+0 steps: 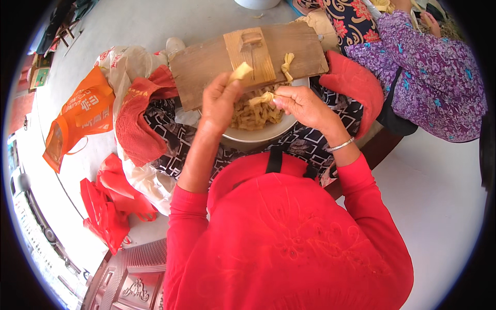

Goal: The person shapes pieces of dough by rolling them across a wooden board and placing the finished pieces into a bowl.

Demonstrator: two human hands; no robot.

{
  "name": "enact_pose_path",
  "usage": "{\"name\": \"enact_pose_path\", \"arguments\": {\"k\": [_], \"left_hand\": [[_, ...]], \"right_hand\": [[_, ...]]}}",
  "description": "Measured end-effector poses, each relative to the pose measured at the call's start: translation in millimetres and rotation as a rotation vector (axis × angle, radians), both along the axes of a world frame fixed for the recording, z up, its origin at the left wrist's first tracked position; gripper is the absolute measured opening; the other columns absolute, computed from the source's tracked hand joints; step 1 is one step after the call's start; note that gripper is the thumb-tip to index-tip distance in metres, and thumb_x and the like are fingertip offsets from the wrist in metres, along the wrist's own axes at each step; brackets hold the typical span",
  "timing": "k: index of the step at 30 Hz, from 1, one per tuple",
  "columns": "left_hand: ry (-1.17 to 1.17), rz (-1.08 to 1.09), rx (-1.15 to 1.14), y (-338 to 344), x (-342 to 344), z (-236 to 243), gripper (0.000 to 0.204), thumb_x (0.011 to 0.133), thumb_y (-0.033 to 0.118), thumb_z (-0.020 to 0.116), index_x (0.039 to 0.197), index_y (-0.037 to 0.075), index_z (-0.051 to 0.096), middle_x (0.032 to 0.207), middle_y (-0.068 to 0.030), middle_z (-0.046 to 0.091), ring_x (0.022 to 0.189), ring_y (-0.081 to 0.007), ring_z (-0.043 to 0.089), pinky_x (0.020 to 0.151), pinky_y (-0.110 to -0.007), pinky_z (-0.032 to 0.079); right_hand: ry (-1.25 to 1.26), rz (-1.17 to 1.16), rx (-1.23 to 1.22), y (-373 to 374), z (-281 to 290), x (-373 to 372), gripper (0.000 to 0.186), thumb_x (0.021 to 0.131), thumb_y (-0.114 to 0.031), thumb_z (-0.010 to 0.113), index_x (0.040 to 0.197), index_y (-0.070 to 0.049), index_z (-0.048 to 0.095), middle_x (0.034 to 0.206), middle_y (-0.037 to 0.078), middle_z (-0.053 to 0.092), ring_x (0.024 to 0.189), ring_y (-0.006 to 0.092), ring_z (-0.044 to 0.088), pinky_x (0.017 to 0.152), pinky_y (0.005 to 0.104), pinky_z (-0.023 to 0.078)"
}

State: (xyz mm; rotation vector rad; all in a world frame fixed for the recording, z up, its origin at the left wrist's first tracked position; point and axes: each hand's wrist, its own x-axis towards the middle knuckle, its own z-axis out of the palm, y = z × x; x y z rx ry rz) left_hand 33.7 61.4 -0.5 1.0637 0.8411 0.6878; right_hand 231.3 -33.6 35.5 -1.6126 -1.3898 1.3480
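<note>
My left hand (219,101) is closed, pinching a folded pale yellow strip (241,71) that looks like tofu skin, over the near edge of a wooden board. Beside it, my right hand (305,106) grips a knotted yellow strip (262,98) between thumb and fingers. Both hands are above a light metal basin (248,138) on my lap, which holds many similar yellow-brown knots (253,118). The wooden board (199,70) lies across the basin's far side, with one more knotted strip (288,66) on it. A lighter plank (263,49) with a small wooden block is fixed across the board.
Red cloths (139,124) drape over my knees. To the left are an orange bag (85,113) and red bags (111,201) on the floor. A co-worker in a purple floral top (429,77) sits close at the right. A white tub (257,4) stands at the top edge.
</note>
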Motion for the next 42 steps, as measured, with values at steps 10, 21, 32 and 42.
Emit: {"name": "enact_pose_path", "arguments": {"k": [10, 21, 32, 42], "left_hand": [[0.196, -0.305, 0.149, -59, -3, 14, 0.011, 0.096, 0.003, 0.05, 0.102, -0.001, 0.059, 0.087, 0.0007, 0.058, 0.082, -0.0054, 0.052, 0.073, -0.022, 0.045], [0.587, 0.557, 0.575, -12, -124, 89, 0.017, 0.093, 0.006, 0.056, 0.108, -0.001, 0.062, 0.09, -0.0161, 0.063, 0.08, -0.0241, 0.063, 0.069, -0.033, 0.049], [1.825, 0.439, 0.717, 176, -362, 144, 0.041, 0.097, 0.039, 0.041, 0.125, 0.016, 0.061, 0.118, -0.0125, 0.062, 0.105, -0.0319, 0.061, 0.083, -0.043, 0.049], [1.572, 0.457, 0.838, 167, -362, 107, 0.038, 0.097, 0.028, 0.043, 0.118, 0.004, 0.064, 0.107, -0.0181, 0.068, 0.096, -0.0325, 0.066, 0.084, -0.039, 0.051]], "right_hand": [[-0.219, 0.09, 0.247, -26, -4, -22, 0.018, 0.087, -0.019, 0.063, 0.077, -0.004, 0.063, 0.065, 0.018, 0.055, 0.058, 0.0335, 0.057, 0.051, 0.0372, 0.043], [-0.212, -0.175, 0.094, -43, -13, -38, 0.044, 0.081, 0.001, 0.065, 0.124, 0.001, 0.058, 0.073, 0.006, 0.059, 0.064, 0.0113, 0.053, 0.061, 0.0259, 0.046], [-0.441, -0.483, 0.35, -18, -29, 29, 0.021, 0.085, -0.009, 0.065, 0.104, 0.0, 0.065, 0.087, 0.016, 0.066, 0.075, 0.0259, 0.064, 0.069, 0.0325, 0.05], [-0.759, -0.33, 0.296, 4, -31, 16, 0.024, 0.083, -0.026, 0.069, 0.094, -0.005, 0.067, 0.09, 0.013, 0.064, 0.081, 0.0324, 0.063, 0.07, 0.0389, 0.049]]}}
